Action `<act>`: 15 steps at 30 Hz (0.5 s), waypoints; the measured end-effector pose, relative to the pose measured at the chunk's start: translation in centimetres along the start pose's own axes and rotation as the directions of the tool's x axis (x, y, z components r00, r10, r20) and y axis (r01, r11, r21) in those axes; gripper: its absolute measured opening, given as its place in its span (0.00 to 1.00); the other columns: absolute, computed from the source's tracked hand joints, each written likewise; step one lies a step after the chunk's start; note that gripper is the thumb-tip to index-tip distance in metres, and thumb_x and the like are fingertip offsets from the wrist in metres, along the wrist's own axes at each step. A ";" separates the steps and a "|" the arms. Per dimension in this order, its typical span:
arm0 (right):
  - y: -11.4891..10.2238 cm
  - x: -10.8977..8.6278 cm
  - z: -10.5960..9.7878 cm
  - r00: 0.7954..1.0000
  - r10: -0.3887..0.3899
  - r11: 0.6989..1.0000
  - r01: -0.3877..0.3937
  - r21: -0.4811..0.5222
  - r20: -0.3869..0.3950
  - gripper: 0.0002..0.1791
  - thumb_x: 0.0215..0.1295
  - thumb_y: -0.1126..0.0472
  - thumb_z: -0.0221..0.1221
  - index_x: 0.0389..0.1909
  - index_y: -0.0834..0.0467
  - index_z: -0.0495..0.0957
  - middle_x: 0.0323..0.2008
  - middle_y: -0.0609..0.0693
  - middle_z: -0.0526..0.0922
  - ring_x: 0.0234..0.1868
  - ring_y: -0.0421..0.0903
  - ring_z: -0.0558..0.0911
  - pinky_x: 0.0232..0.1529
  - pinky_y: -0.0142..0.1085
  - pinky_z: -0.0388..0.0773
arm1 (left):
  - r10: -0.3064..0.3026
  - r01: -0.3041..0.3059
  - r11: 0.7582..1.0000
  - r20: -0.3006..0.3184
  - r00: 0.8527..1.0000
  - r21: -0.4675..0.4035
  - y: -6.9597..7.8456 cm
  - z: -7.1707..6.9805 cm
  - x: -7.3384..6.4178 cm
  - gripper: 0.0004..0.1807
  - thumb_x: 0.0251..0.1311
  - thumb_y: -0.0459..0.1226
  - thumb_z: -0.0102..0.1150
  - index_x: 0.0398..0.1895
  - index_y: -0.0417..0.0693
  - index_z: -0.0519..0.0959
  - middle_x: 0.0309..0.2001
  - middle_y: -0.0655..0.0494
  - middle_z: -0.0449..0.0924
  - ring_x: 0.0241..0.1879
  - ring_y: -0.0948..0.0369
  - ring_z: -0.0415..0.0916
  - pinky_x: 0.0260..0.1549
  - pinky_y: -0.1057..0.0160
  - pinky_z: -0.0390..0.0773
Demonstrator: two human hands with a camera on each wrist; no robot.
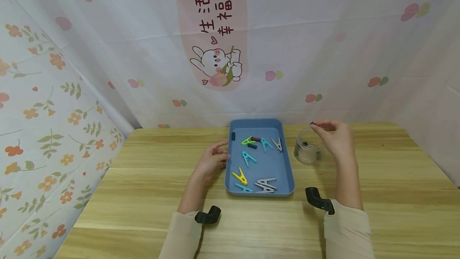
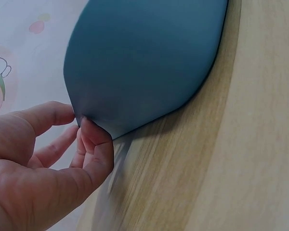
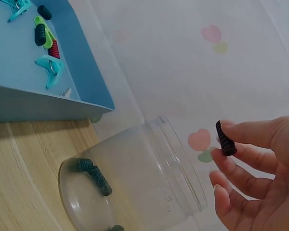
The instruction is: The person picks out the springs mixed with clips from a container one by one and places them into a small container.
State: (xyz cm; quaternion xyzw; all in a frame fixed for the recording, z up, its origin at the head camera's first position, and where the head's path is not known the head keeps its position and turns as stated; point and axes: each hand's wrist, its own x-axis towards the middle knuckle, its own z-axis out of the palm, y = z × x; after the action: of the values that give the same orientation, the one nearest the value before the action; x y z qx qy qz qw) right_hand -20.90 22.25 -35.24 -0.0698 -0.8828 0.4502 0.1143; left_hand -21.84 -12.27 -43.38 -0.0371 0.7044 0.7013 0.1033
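Note:
My right hand (image 1: 338,139) pinches a small black ribbed cylinder (image 3: 225,138) between thumb and fingertips, above the mouth of a clear plastic jar (image 1: 307,156). Several dark green ribbed cylinders (image 3: 100,180) lie inside the jar in the right wrist view. At the left side of a blue tray (image 1: 264,167), my left hand (image 1: 211,161) grips the wall, its thumb at the rim. Clothespins in yellow (image 1: 240,176), light blue, green and grey lie in the tray. Among them are a dark red ribbed cylinder (image 1: 256,139) and dark ones (image 1: 252,146).
All of this stands on a wooden table (image 1: 154,195). Behind it hangs a white printed curtain (image 1: 287,51), close to the tray's far edge. A flowered cloth (image 1: 46,131) covers the left side. Each wrist wears a black camera mount (image 1: 208,216).

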 end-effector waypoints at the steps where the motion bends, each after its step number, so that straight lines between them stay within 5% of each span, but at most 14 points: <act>1: 0.1 0.0 0.0 1.000 0.003 1.000 -0.003 0.003 0.002 0.25 0.71 0.48 0.59 0.53 0.66 0.82 0.50 0.66 0.81 0.52 0.58 0.76 0.37 0.38 0.70 | 0.001 -0.001 1.000 0.001 1.000 -0.001 0.0 0.0 0.0 0.29 0.64 0.24 0.57 0.70 0.42 0.70 0.46 0.45 0.73 0.39 0.58 0.75 0.38 0.64 0.81; 15: 1.1 0.0 -0.7 0.998 0.053 0.998 -0.054 0.014 0.044 0.29 0.72 0.46 0.56 0.57 0.68 0.79 0.58 0.68 0.76 0.60 0.65 0.72 0.53 0.52 0.70 | 0.016 -0.016 1.000 0.003 1.000 0.000 0.1 0.1 -0.1 0.30 0.63 0.24 0.58 0.70 0.42 0.70 0.46 0.44 0.73 0.39 0.59 0.75 0.38 0.64 0.81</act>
State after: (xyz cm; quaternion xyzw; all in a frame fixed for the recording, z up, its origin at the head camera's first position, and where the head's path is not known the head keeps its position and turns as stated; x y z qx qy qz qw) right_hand -20.68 23.46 -35.75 -0.0826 -0.8795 0.4613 0.0832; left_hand -21.77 -12.21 -43.24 -0.0303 0.7046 0.7021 0.0985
